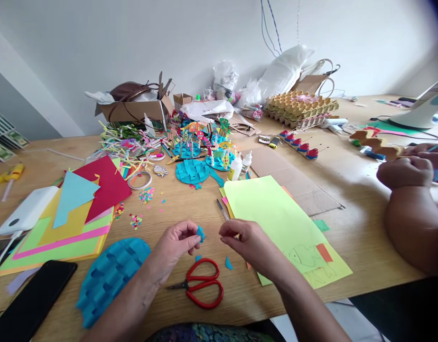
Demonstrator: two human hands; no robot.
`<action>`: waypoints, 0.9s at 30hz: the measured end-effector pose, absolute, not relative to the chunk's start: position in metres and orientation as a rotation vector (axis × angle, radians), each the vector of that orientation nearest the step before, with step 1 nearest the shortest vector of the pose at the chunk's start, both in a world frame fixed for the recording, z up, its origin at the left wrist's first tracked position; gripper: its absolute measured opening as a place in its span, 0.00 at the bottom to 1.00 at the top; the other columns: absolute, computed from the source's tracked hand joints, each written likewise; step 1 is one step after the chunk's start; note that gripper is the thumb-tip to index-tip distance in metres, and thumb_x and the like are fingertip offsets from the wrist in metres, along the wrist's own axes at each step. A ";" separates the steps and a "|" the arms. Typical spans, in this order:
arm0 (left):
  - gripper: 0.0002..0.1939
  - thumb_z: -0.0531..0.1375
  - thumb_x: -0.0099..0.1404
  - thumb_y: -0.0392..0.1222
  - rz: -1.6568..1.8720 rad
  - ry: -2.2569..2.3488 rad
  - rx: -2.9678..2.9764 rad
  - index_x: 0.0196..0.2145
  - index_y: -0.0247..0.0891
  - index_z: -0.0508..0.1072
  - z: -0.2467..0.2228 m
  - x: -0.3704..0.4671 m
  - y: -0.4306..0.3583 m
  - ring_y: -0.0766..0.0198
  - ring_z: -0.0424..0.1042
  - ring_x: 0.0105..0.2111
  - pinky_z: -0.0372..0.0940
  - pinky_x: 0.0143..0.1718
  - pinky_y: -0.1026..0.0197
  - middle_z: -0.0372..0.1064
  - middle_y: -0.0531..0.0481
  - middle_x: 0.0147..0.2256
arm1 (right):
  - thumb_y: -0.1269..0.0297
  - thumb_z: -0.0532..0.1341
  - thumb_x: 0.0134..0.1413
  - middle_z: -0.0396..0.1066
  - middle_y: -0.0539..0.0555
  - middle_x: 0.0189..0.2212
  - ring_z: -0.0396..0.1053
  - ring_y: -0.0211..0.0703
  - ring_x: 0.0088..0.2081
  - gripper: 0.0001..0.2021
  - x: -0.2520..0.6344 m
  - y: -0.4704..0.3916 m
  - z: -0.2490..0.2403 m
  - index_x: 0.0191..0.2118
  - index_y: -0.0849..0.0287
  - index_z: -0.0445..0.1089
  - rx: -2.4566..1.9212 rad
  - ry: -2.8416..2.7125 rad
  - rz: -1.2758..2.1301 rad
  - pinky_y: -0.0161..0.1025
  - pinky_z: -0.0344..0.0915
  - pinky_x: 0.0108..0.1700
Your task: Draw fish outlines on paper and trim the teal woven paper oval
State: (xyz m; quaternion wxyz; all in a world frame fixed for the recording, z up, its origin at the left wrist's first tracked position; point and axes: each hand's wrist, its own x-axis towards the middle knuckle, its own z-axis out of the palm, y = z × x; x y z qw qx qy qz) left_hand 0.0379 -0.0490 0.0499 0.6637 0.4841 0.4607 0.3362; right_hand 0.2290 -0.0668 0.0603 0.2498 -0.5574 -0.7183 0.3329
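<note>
My left hand (176, 243) pinches a small piece of blue paper (200, 233) between thumb and fingers. Close beside it, my right hand (247, 240) has its fingertips pressed together; whatever they may hold is too small to make out. Red-handled scissors (187, 285) lie on the table below both hands, blades pointing left. Small blue paper scraps (228, 262) rest near their handles. A round blue piece with a bumpy, wavy surface (114, 270) is partly behind my left forearm. Under my right forearm lies a yellow-green sheet (272, 209) with pencil drawings of fish.
Coloured paper (108, 185) and a black phone (37, 297) lie at left. Glue bottles (235, 167) stand near decorated blue models (219, 142). Egg trays (299, 109) are stacked behind a cardboard sheet (293, 180). Another person's arm (407, 213) rests at right.
</note>
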 end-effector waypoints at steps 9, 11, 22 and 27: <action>0.08 0.64 0.50 0.41 0.768 1.060 1.117 0.25 0.36 0.68 0.047 0.028 -0.051 0.70 0.61 0.22 0.57 0.23 0.68 0.63 0.56 0.21 | 0.74 0.55 0.54 0.71 0.53 0.33 0.70 0.42 0.32 0.08 0.241 -0.078 0.044 0.32 0.58 0.70 -1.581 -2.750 0.622 0.34 0.54 0.28; 0.08 0.63 0.50 0.41 0.765 1.061 1.120 0.25 0.36 0.69 0.046 0.027 -0.052 0.70 0.61 0.22 0.57 0.23 0.68 0.62 0.56 0.22 | 0.73 0.55 0.55 0.70 0.53 0.33 0.70 0.42 0.31 0.07 0.239 -0.077 0.042 0.32 0.58 0.70 -1.565 -2.780 0.612 0.34 0.55 0.28; 0.07 0.63 0.49 0.41 0.748 1.088 1.165 0.26 0.36 0.70 0.045 0.023 -0.053 0.69 0.58 0.24 0.57 0.24 0.68 0.62 0.56 0.23 | 0.76 0.54 0.54 0.70 0.55 0.33 0.70 0.43 0.34 0.08 0.241 -0.075 0.041 0.32 0.60 0.69 -1.544 -2.814 0.646 0.35 0.59 0.32; 0.07 0.62 0.51 0.41 0.740 1.103 1.168 0.26 0.36 0.69 0.045 0.022 -0.056 0.69 0.58 0.23 0.57 0.25 0.68 0.60 0.57 0.22 | 0.74 0.55 0.54 0.70 0.54 0.36 0.70 0.43 0.35 0.07 0.239 -0.078 0.044 0.34 0.58 0.69 -1.552 -2.774 0.706 0.35 0.58 0.32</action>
